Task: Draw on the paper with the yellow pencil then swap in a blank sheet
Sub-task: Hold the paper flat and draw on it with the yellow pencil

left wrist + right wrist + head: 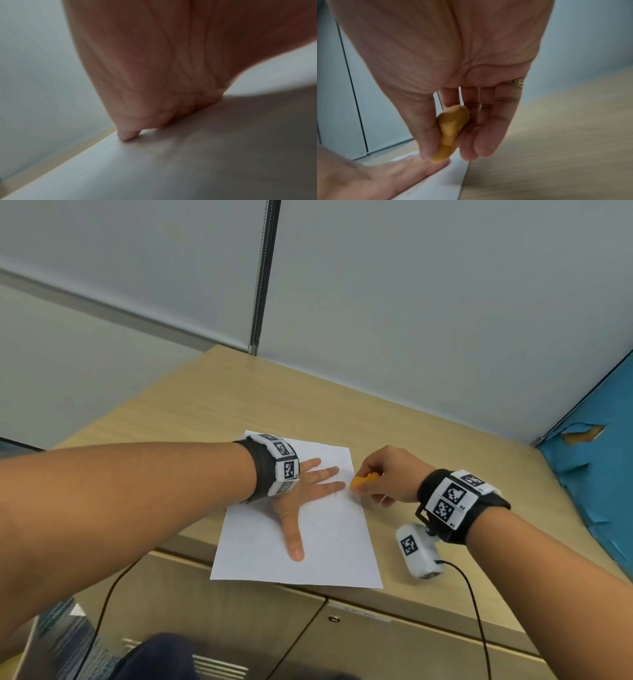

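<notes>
Pinning the paper (329, 546) to the wooden cabinet top (219, 402), we spread our left hand (301, 494) flat so the sheet could not slide. Our right hand (383, 474) pinched the stubby yellow pencil (363, 481) at the sheet's right edge, beside the left fingertips (337, 485), ready to draw.

The left hand (301, 501) covers part of the paper (329, 542), whose faint marks stay unreadable. The right hand (453, 81) hides the yellow pencil (450, 129) tip; its shape blurs.
</notes>
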